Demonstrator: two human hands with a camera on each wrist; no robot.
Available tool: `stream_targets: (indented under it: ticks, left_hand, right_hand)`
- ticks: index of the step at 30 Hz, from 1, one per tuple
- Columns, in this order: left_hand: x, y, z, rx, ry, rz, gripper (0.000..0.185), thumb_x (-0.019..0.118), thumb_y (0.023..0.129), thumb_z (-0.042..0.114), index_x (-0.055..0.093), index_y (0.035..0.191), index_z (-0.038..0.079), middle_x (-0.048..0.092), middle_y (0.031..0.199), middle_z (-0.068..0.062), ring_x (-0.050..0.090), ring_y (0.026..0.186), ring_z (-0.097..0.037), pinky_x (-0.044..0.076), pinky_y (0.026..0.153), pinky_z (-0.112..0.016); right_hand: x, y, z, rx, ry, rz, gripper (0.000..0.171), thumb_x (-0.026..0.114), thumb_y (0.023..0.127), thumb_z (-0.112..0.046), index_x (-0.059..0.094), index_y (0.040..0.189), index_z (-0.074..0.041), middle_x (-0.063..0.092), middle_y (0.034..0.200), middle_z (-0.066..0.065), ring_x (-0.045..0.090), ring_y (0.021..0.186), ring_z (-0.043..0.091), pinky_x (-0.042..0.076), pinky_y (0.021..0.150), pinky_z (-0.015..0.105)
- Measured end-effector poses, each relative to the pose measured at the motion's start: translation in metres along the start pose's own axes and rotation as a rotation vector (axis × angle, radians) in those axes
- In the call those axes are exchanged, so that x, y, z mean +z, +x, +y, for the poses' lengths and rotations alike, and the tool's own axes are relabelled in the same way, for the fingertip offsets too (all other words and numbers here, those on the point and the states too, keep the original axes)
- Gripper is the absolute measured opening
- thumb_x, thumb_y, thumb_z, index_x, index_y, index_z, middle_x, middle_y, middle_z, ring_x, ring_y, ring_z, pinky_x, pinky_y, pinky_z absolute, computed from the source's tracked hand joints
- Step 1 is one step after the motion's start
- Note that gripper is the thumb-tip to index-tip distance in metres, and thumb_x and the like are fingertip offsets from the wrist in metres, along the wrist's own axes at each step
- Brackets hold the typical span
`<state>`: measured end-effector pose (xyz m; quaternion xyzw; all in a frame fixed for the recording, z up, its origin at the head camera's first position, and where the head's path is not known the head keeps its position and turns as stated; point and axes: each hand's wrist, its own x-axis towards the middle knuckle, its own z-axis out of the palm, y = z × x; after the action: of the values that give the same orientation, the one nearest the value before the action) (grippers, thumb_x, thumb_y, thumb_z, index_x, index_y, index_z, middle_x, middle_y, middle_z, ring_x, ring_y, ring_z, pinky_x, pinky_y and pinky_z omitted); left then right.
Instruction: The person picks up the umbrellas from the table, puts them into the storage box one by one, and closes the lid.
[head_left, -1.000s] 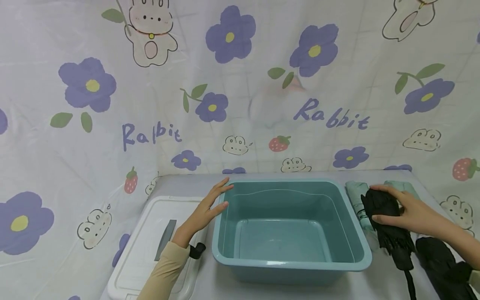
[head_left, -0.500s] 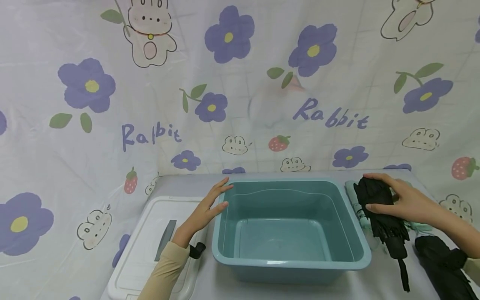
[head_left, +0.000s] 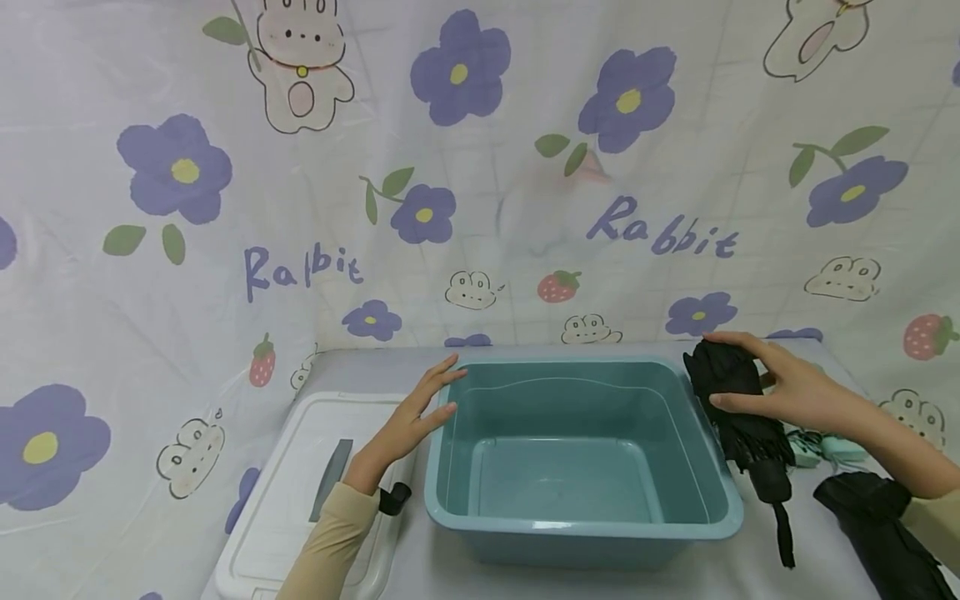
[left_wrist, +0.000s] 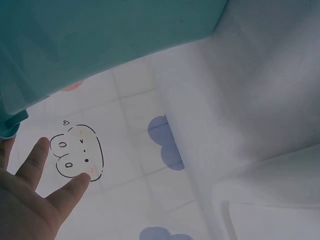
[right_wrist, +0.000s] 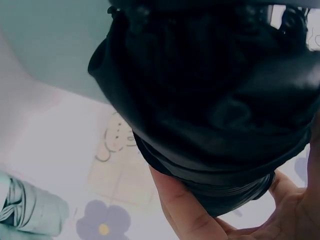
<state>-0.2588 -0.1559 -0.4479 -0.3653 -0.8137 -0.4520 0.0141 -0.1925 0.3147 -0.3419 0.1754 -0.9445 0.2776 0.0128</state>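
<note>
Black crinkled fabric, a folded umbrella (head_left: 738, 437): right hand (head_left: 802, 387) clamps it, thumb opposite fingers, beside the right rim of a smooth, rectangular teal tub (head_left: 585, 529). Left hand (head_left: 405, 425) at the tub's left rim, fingers spread apart, holding nothing. Looks like a loading step; next move probably calls for lifting the umbrella over the rim.

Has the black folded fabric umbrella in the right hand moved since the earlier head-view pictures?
Yes. The black folded fabric umbrella has shifted left and slightly up in view, toward the unmoved blue-green rectangular plastic tub.
</note>
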Motion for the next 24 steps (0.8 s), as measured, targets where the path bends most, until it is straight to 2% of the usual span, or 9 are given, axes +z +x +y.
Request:
stream_targets:
  ticks: [4, 11, 18, 20, 24]
  left_hand:
    - [0.000, 0.000, 0.000, 0.000, 0.003, -0.003, 0.049, 0.047, 0.097, 0.019, 0.035, 0.142, 0.006, 0.015, 0.154, -0.013, 0.011, 0.142, -0.031, 0.020, 0.104, -0.062]
    - [0.000, 0.000, -0.001, 0.007, -0.009, 0.003, 0.049, 0.047, 0.097, 0.017, 0.034, 0.143, 0.006, 0.014, 0.154, -0.013, 0.010, 0.142, -0.031, 0.019, 0.104, -0.063]
    - [0.005, 0.001, -0.029, 0.007, 0.011, 0.006, 0.050, 0.047, 0.097, 0.022, 0.032, 0.144, 0.015, 0.013, 0.155, -0.003, 0.009, 0.143, -0.022, 0.020, 0.104, -0.062]
    - [0.006, 0.001, -0.032, 0.002, 0.022, 0.003, 0.050, 0.047, 0.097, 0.026, 0.032, 0.145, 0.018, 0.013, 0.155, 0.000, 0.009, 0.143, -0.019, 0.021, 0.105, -0.060]
    - [0.005, 0.001, -0.030, 0.003, 0.010, 0.004, 0.050, 0.047, 0.097, 0.024, 0.032, 0.144, 0.016, 0.013, 0.155, -0.002, 0.009, 0.143, -0.021, 0.020, 0.105, -0.061]
  right_hand:
    - [-0.001, 0.004, -0.009, -0.009, 0.005, 0.002, 0.079, 0.071, 0.080, -0.027, 0.028, 0.145, -0.012, 0.032, 0.140, 0.029, 0.045, 0.111, 0.051, 0.044, 0.077, 0.063]
    - [0.001, 0.011, -0.022, -0.043, 0.034, -0.027, 0.076, 0.071, 0.081, -0.024, 0.029, 0.144, -0.011, 0.030, 0.142, 0.029, 0.042, 0.116, 0.048, 0.044, 0.080, 0.060]
    - [0.004, 0.021, -0.027, -0.054, 0.039, -0.060, 0.076, 0.070, 0.081, -0.026, 0.029, 0.144, -0.012, 0.029, 0.142, 0.029, 0.041, 0.117, 0.047, 0.045, 0.081, 0.058]
    - [0.005, 0.023, -0.028, -0.065, 0.056, -0.069, 0.075, 0.070, 0.082, -0.025, 0.030, 0.143, -0.012, 0.030, 0.141, 0.029, 0.042, 0.117, 0.045, 0.046, 0.082, 0.057]
    - [0.010, 0.028, -0.030, -0.093, 0.093, -0.080, 0.072, 0.071, 0.082, -0.024, 0.032, 0.142, -0.011, 0.036, 0.137, 0.026, 0.047, 0.113, 0.041, 0.049, 0.079, 0.051]
